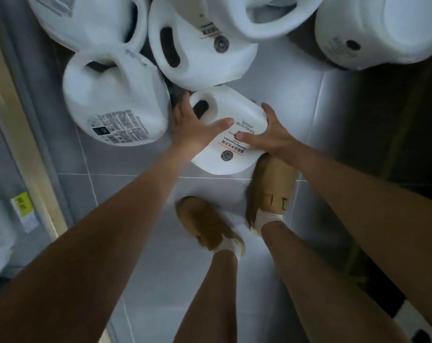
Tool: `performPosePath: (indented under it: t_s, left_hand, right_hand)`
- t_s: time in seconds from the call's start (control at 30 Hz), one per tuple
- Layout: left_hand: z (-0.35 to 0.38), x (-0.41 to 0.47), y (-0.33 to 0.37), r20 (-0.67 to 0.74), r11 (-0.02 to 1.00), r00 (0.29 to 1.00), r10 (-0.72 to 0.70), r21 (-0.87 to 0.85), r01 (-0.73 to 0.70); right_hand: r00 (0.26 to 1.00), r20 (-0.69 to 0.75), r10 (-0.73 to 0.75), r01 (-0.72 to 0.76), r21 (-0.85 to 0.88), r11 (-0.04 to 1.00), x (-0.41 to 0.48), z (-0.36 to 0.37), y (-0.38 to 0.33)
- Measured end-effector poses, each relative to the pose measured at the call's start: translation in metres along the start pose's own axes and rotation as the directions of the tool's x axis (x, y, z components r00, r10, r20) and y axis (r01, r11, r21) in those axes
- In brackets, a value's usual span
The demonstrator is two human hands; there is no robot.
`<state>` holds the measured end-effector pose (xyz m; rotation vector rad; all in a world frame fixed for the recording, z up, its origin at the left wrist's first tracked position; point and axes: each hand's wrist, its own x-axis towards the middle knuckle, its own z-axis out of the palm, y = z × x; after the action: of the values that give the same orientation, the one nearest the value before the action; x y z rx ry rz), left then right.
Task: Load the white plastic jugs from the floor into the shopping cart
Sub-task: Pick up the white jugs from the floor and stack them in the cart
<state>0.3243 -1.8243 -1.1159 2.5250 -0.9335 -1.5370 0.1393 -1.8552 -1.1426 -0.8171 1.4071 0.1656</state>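
Barely begun, I judge: my left grip and right grip clasp one jug lying on the floor at twelve o'clock from my shoes. Other jugs crowd from ten to two o'clock; no cart shows.

A glossy grey tiled floor with pale grout meets a cream strip at left.

Nearest jug between left hand and right hand, just ahead of right slipper; left slipper nearer, further left. Behind on floor: second jug left, third jug straight behind, fourth jug far right. Shelf edge along far left.
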Motion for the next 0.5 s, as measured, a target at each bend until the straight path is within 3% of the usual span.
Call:
performPosePath:
  t_s: [0.13, 0.27, 0.5]
  left_hand:
    - [0.002, 0.004, -0.007, -0.028, 0.997, 0.999, 0.045, -0.059, -0.047]
    - [0.002, 0.005, -0.008, -0.028, 0.994, 1.000, -0.010, -0.109, 0.007]
    - [-0.006, -0.046, -0.007, 0.006, 0.946, 0.994, -0.110, -0.306, 0.107]
  right_hand:
    - [0.999, 0.026, -0.028, 0.026, 0.088, 0.996, 0.010, 0.000, 0.011]
    - [0.999, 0.033, -0.031, 0.027, 0.118, 0.993, 0.011, -0.001, 0.009]
    - [0.995, 0.096, -0.039, 0.041, -0.025, 0.999, -0.032, -0.009, -0.015]
